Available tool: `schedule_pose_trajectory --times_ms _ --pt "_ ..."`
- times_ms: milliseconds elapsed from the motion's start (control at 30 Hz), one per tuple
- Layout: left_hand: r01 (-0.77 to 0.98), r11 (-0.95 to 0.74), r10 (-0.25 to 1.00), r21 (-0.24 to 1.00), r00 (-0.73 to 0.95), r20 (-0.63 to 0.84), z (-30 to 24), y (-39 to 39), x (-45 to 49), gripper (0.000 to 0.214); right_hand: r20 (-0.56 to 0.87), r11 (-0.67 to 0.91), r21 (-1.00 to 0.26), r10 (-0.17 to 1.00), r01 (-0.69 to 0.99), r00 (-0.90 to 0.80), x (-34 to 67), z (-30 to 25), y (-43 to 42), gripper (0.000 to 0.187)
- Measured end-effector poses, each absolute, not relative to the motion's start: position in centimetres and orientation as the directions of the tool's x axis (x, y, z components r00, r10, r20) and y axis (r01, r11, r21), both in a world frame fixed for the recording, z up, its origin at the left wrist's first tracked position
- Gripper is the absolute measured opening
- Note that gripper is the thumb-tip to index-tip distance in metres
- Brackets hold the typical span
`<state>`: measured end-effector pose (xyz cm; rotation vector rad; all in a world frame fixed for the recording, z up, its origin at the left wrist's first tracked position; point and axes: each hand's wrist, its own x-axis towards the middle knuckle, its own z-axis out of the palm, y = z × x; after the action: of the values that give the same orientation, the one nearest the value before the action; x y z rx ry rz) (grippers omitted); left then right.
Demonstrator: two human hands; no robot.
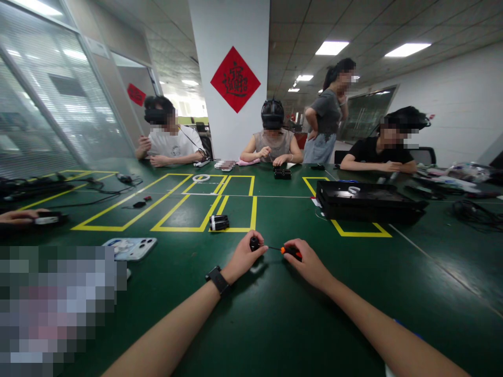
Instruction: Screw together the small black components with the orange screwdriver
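"What's closest?"

"A black wristwatch (pixel 218 280) on the left wrist, at eight o'clock from the working spot; just past it, the left hand (pixel 242 257) pinches a small black cylinder (pixel 254 243), held upright at table centre."

"And the other hand?"

"The right hand (pixel 308 260) grips an orange-and-black screwdriver (pixel 292 254) by its handle; the shaft points to nine o'clock, its end at the left fingertips; whether it meets the cylinder, I cannot tell."

"Around them?"

"A pale-blue smartphone (pixel 142 248) lies at nine o'clock, camera lenses up; black-and-white cylinders (pixel 219 223) lie side by side at ten; a shallow black tray (pixel 371 204) sits at two, a white ring (pixel 354 190) on it; another white ring (pixel 201 178) lies at eleven, beyond the cylinders."

"Farther off?"

"A seated co-worker in a headset (pixel 272 114) at twelve, black cylindrical pieces (pixel 282 173) before them; behind, a red diamond-shaped sign (pixel 234 99) on the pillar (pixel 251 21)."
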<state>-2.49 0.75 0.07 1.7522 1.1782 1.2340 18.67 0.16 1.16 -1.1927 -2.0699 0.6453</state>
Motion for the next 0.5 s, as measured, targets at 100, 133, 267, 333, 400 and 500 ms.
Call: schedule_pose_trajectory --times_ms 100,133,267,333,400,500 --pt "0.288 -0.355 0.935 0.889 0.134 0.33 0.03 0.76 -2.48 0.015 0.292 0.486 -0.685 0.866 0.543 -0.406 18.76 1.23 0.25 0.025" --pt "0.291 -0.354 0.935 0.889 0.131 0.33 0.02 0.77 -2.48 0.015 0.294 0.494 -0.682 0.86 0.539 -0.417 18.78 1.26 0.26 0.027" --pt "0.298 -0.36 0.933 0.884 0.132 0.336 0.06 0.79 -2.49 0.016 0.298 0.487 -0.682 0.866 0.546 -0.401 18.73 1.33 0.1 0.017" --pt "0.298 -0.366 0.93 0.882 0.138 0.339 0.09 0.78 -2.49 0.016 0.298 0.475 -0.687 0.874 0.549 -0.383 18.71 1.27 0.04 0.016" --pt "0.297 -0.37 0.929 0.881 0.143 0.342 0.11 0.77 -2.5 0.016 0.301 0.469 -0.691 0.879 0.55 -0.371 18.7 1.12 0.13 0.018" --pt "0.291 -0.369 0.929 0.883 0.148 0.339 0.08 0.79 -2.5 0.014 0.309 0.483 -0.683 0.871 0.548 -0.383 18.72 0.85 0.45 0.022"
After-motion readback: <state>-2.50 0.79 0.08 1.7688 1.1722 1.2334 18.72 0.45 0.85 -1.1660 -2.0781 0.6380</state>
